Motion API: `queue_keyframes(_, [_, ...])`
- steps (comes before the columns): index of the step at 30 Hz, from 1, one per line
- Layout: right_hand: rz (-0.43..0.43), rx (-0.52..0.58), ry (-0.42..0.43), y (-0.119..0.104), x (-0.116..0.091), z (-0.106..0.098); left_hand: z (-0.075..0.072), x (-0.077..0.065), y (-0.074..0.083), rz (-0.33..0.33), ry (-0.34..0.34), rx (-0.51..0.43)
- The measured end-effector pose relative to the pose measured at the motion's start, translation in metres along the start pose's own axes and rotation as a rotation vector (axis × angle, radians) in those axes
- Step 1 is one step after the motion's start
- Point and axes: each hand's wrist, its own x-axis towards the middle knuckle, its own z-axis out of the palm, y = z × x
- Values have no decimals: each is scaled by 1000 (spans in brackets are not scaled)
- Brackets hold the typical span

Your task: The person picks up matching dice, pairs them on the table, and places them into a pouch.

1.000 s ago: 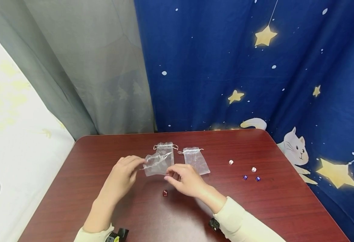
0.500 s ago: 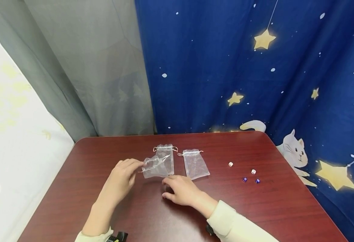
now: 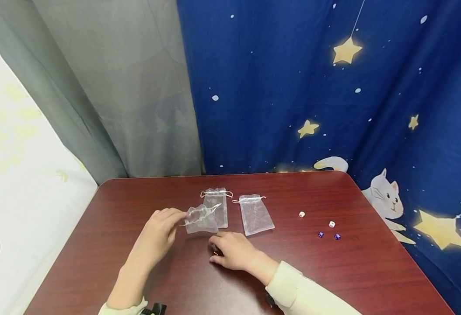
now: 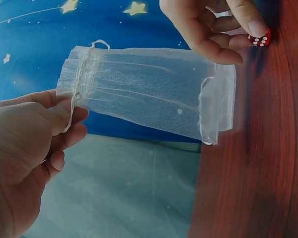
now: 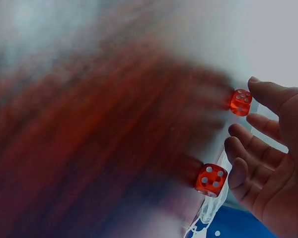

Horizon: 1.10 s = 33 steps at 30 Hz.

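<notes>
At the table (image 3: 372, 271), my left hand (image 3: 159, 232) stays put; my right hand (image 3: 234, 250) has just dropped back toward me! The sheer bag (image 4: 139, 89): pinched in my left. A red die (image 5: 241, 103) sits between right thumb and fingertip, well placed for pinching, I'd judge; gripped, can't tell. Another red die (image 5: 211, 179) beside those fingers.

Starry blue curtain (image 3: 270, 100) | grey curtain (image 3: 124, 87) | glossy red-brown table (image 3: 372, 271)
</notes>
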Motion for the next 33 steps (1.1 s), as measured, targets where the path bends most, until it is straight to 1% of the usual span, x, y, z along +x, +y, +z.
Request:
queue_keyframes(10, [-9,-36,-84,-3,3,0,5,-4,-2,-11,-4,7])
queue_keyframes(15, [-15,-45,-97,-2,4,1,6,-4,-3,-5,2,5])
queue_keyframes(19, [-30,-50,-77,-1,3,-1,6,-4,-3,-1,5,-1])
queue_keyframes(24, [-44,-50,-34,0,1,-8,6,-4,-1,2,2,-4])
queue_keyframes(28, [-58,-44,2,2,1,-18,6,-3,0,2,-1,-4])
queue_keyframes(33, [-66,-36,38,5,3,-36,6,-1,0,-1,-13,4])
